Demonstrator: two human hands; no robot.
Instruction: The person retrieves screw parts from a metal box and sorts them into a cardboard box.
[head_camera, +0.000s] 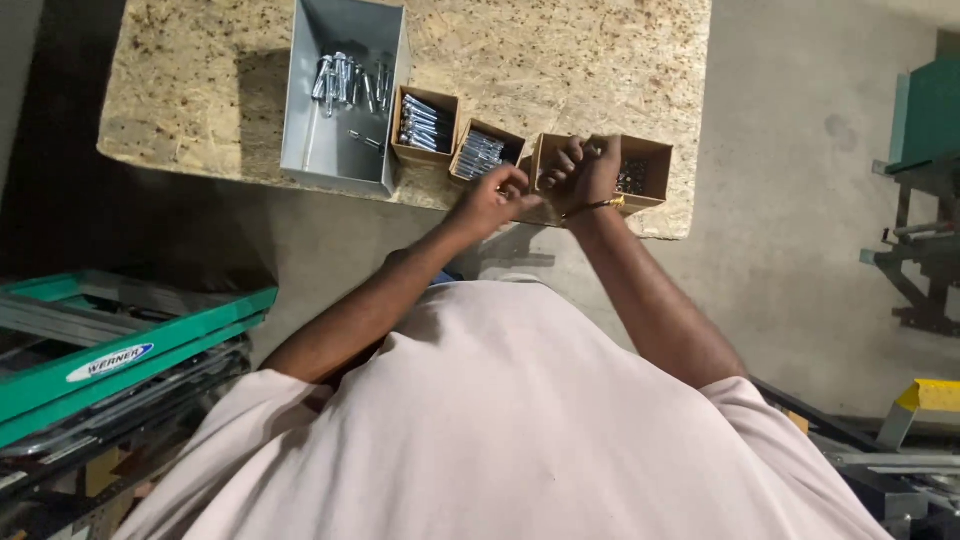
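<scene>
four containers sit in a row along the near edge of the board (200, 90): a grey bin (305, 110) farthest left with loose bolts (345, 80) at its far end, then a small carton (425, 125) of bolts, a second carton (482, 152) of bolts just beside it, and a wider carton (640, 165) at the right, near the board's near right corner. at far left, off the board, a green ladder (120, 345) lies low. the left hand (495, 200) hovers at the near edge in front of the second carton, fingers curled shut; what it pinches, if anything, is too small to tell. the right hand (585, 170), with a gold bangle (592, 207) at the wrist, is fisted over the wide carton's left half, hiding that part; i cannot tell what it grips. dark small parts (632, 177) show in the carton's right half.
</scene>
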